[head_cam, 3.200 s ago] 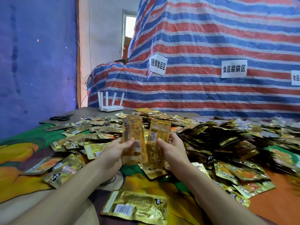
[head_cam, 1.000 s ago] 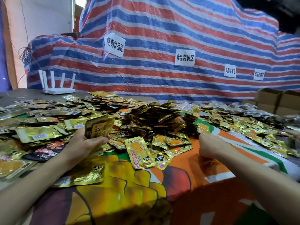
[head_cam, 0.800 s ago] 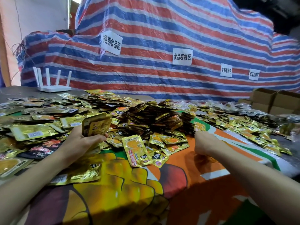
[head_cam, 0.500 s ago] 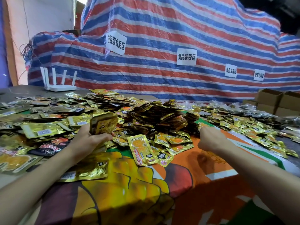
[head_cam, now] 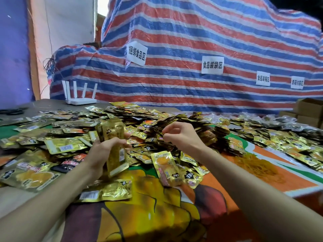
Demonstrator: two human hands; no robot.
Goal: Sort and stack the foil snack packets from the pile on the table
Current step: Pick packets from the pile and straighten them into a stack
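Foil snack packets are strewn across a table under a bright printed cloth (head_cam: 157, 215). The landmark is the central pile (head_cam: 174, 123), a dark-gold heap of small packets.

Far left of the pile, larger gold packets (head_cam: 64, 145) lie flat and loose. Just left of the pile and nearer the viewer, the left hand (head_cam: 103, 154) grips a small stack (head_cam: 113, 137) of gold packets upright, with fingers and thumb wrapped around its lower half. Directly in front of the pile, the right hand (head_cam: 181, 137) hovers with fingers curled and the thumb close to the forefinger. It is unclear whether it pinches anything. At the pile's near edge, below that hand, an orange-printed packet (head_cam: 164, 165) lies face up within easy reach. Right of the pile, a tangle of orange rubber bands (head_cam: 258, 165) rests on the cloth, and more packets spread beyond it.

The packets look thin, light and glossy, so they probably slide against one another. A loosely held stack would likely fan out. Squeezing across the flat faces with the edges squared should hold it, and a single packet lifts best by a sealed edge.
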